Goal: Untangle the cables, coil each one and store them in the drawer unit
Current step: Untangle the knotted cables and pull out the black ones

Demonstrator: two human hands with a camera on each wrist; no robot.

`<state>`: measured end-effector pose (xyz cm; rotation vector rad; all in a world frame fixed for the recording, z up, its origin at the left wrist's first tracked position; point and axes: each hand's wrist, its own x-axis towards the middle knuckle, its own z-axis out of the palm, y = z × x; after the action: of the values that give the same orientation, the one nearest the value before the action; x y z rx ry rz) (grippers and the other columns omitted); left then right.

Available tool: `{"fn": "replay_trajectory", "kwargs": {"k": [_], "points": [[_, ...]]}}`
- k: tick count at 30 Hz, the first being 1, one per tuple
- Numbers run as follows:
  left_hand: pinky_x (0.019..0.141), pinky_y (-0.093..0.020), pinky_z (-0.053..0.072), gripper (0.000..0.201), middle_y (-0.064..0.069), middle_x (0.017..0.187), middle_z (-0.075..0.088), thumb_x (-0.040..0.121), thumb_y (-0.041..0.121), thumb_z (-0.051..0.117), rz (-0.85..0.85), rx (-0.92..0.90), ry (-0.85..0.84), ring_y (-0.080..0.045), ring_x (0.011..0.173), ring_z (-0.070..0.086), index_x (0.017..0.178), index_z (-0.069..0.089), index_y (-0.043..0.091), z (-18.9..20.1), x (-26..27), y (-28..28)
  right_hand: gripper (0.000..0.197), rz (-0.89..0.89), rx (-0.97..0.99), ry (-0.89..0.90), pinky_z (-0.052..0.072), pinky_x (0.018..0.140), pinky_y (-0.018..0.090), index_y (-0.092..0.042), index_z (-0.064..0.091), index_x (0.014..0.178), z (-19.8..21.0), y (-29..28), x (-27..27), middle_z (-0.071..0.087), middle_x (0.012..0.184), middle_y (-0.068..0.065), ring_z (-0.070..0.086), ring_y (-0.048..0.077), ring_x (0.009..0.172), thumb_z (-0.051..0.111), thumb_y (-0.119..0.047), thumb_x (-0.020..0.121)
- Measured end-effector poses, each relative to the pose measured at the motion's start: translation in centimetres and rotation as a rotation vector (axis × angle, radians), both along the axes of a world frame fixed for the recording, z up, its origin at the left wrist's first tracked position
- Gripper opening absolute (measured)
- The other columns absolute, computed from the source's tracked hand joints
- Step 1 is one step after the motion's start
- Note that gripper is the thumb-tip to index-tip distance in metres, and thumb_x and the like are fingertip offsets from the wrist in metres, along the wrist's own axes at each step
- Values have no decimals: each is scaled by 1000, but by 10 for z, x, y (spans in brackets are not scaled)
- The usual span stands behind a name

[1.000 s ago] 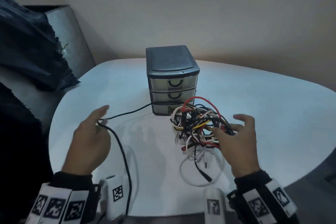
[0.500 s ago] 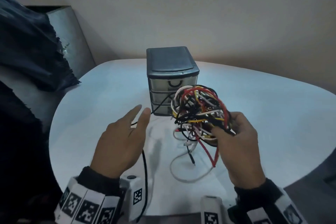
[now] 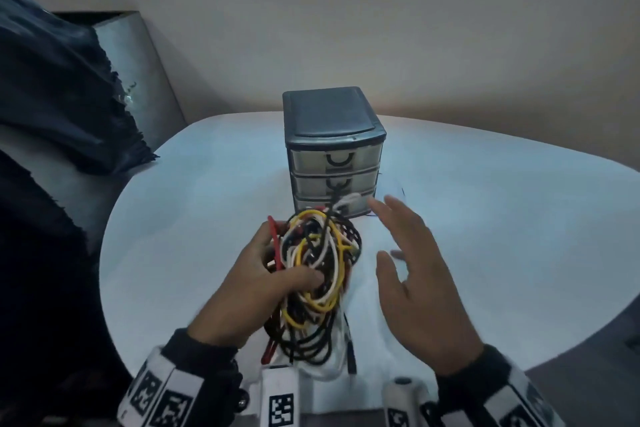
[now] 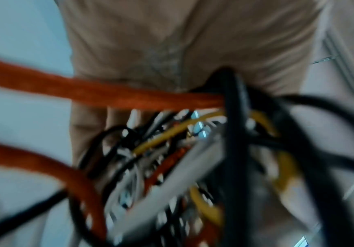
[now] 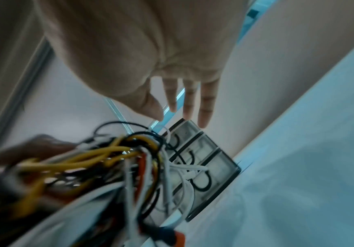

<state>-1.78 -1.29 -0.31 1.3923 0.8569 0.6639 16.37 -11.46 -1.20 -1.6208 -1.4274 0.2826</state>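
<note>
Half a second back the right hand held the tangle; now the left hand [image 3: 252, 291] grips it, thumb curled across the front of the cable bundle [image 3: 315, 274], and the right hand [image 3: 415, 284] has let go and hangs with fingers spread and straight, just right of the bundle. The black lead the left hand had been drawing out to the side is gone from that spot, seemingly gathered back into the mass. I judge this a regrip and not progress: no cable is separated, none coiled, and all three drawers look closed.

Largest first, the white tabletop [image 3: 502, 236] is smooth, matte and rounded at its edge. On it, straight behind the bundle, stands the drawer unit [image 3: 332, 135], a boxy dark-framed plastic piece with a slightly domed lid, three translucent grey drawer fronts and curved black handles. In front of the unit, lifted above the tabletop, the bundle is a dense ball of thin, round, flexible leads in black, white, yellow and red. Loops hang below the left hand, a white strand trails toward the unit's lowest drawer, and a red braided-looking cord [image 4: 100, 93] crosses the left wrist view. Plug ends show, too blurred to identify.
</note>
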Motion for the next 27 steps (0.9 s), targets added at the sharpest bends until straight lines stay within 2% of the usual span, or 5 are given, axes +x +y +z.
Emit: {"fn": "replay_trajectory", "kwargs": {"k": [3,9,17,22,27], "points": [[80,-38,58,58,-11,107,74,56,27,82,-176,30,40,-31,96,73,110,62,26,2,-2,-4,51,59,-36,-79,29,112,12,-49,46,138,-5,-1,9,43,149,-22,33,-4,139,45,-16,99],[83,-42,60,60,-9,109,73,60,24,79,-244,33,111,-29,97,73,116,57,23,4,-4,-5,31,-79,-23,63,52,75,25,-46,57,122,1,-1,11,68,88,-17,64,5,89,59,-30,95],[89,-49,58,52,-10,109,73,61,26,79,-269,22,159,-31,98,72,110,61,28,4,-6,-4,8,-215,116,107,47,74,16,-38,71,87,3,-1,14,67,92,-25,61,1,94,67,-32,87],[83,-44,59,56,-7,105,74,50,38,81,-99,-37,162,-28,91,74,104,66,28,-3,0,-1,4,-378,220,17,51,76,34,-30,73,82,3,0,14,58,103,-13,53,7,107,76,-27,84],[84,-46,60,69,-5,108,72,43,44,82,96,-50,161,-25,88,75,107,65,26,-5,-5,6,14,33,-24,207,44,65,16,-23,67,74,15,-5,12,59,64,-6,55,8,64,75,-32,83]]}}
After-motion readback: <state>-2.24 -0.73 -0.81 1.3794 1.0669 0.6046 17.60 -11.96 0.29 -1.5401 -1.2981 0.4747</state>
